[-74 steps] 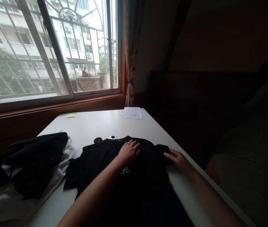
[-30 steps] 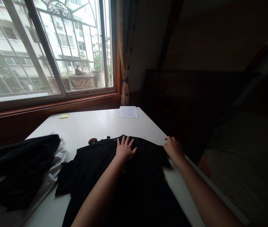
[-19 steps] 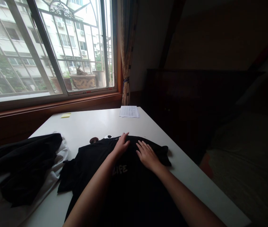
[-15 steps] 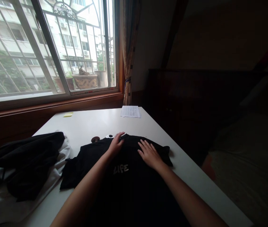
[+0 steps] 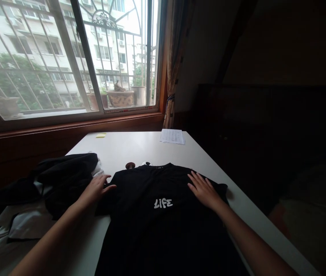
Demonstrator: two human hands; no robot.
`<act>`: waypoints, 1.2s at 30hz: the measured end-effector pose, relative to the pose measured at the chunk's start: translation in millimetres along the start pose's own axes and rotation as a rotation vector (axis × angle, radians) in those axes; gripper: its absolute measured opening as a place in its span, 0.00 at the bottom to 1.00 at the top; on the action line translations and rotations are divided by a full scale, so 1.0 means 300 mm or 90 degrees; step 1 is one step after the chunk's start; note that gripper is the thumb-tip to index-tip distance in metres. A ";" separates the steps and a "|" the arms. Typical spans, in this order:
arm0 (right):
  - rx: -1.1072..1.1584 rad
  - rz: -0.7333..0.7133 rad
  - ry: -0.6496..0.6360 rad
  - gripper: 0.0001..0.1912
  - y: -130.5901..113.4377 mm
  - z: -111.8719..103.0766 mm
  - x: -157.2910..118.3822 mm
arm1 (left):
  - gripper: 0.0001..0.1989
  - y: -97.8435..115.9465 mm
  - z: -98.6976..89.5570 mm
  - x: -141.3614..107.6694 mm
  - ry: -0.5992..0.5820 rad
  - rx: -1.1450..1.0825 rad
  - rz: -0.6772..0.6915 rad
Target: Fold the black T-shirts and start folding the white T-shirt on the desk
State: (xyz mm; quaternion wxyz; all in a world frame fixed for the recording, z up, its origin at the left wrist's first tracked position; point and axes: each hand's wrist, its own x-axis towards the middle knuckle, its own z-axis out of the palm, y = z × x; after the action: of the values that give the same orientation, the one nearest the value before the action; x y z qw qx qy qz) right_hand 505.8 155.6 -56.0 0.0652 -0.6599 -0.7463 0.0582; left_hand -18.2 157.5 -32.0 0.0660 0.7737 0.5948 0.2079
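A black T-shirt (image 5: 151, 230) with white lettering on its front lies spread on a white table (image 5: 131, 145), its collar toward the far side. My right hand (image 5: 204, 188) rests on the shirt's right shoulder area, fingers apart and palm down. At the shirt's left sleeve, my left hand (image 5: 97, 188) is open with thumb and fingers apart, holding nothing. Two small round objects, one brown (image 5: 130, 165) and one white and black (image 5: 147, 163), sit just beyond the collar.
Black and white clothes (image 5: 65, 180) are heaped on the left side of the table. Printed papers (image 5: 172, 136) and a yellow note (image 5: 101, 135) lie near the far edge. Behind stand a barred window (image 5: 113, 57) and a tied curtain (image 5: 170, 103).
My left hand has moved left, from near the collar to the left sleeve. The shirt front looks flatter and its lettering is in fuller view. The camera view has turned slightly left.
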 end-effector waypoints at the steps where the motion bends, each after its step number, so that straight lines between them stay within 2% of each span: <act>1: 0.000 -0.002 0.000 0.33 0.008 0.003 0.003 | 0.23 -0.004 -0.009 -0.007 -0.013 -0.028 -0.007; 4: -0.003 -0.005 0.005 0.33 0.037 0.019 0.010 | 0.15 0.005 -0.038 -0.010 -0.038 -0.088 -0.049; 6: -0.012 0.000 0.011 0.33 0.058 0.031 0.012 | 0.11 0.012 -0.060 -0.011 -0.025 -0.095 -0.085; 8: -0.022 0.006 0.010 0.34 0.076 0.039 0.010 | 0.08 0.014 -0.079 -0.018 0.006 -0.058 -0.106; 10: -0.029 0.010 0.006 0.34 0.088 0.042 0.006 | 0.07 0.020 -0.090 -0.031 0.018 0.017 -0.090; 14: -0.041 0.014 0.007 0.34 0.092 0.033 0.005 | 0.16 0.071 -0.095 -0.045 0.019 0.205 -0.040; 17: -0.059 0.003 0.032 0.33 0.070 0.012 0.022 | 0.20 0.150 -0.087 -0.021 0.039 0.257 0.028; 19: -0.074 -0.027 0.083 0.31 0.035 -0.004 0.043 | 0.18 0.215 -0.060 0.009 0.027 0.217 0.092; 22: -0.066 -0.085 0.142 0.28 -0.047 -0.013 0.085 | 0.16 0.310 0.036 0.056 -0.022 0.129 0.160; 25: -0.047 -0.105 0.104 0.29 -0.132 0.009 0.128 | 0.24 0.367 0.165 0.092 -0.067 0.117 0.148; 28: -0.042 -0.094 0.075 0.31 -0.182 0.047 0.165 | 0.31 0.370 0.249 0.123 -0.099 0.140 0.091; 30: -0.040 -0.084 0.070 0.32 -0.194 0.067 0.185 | 0.32 0.352 0.261 0.146 -0.118 0.150 0.059; 36: -0.029 -0.056 0.024 0.35 -0.218 0.074 0.242 | 0.32 0.281 0.225 0.217 -0.128 0.165 -0.005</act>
State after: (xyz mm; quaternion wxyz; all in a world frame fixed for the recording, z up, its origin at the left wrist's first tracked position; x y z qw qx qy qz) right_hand 429.3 219.5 -65.1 0.0669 -0.6286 -0.7744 0.0262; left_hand 97.5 205.1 -47.7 0.0258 0.7905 0.6098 0.0510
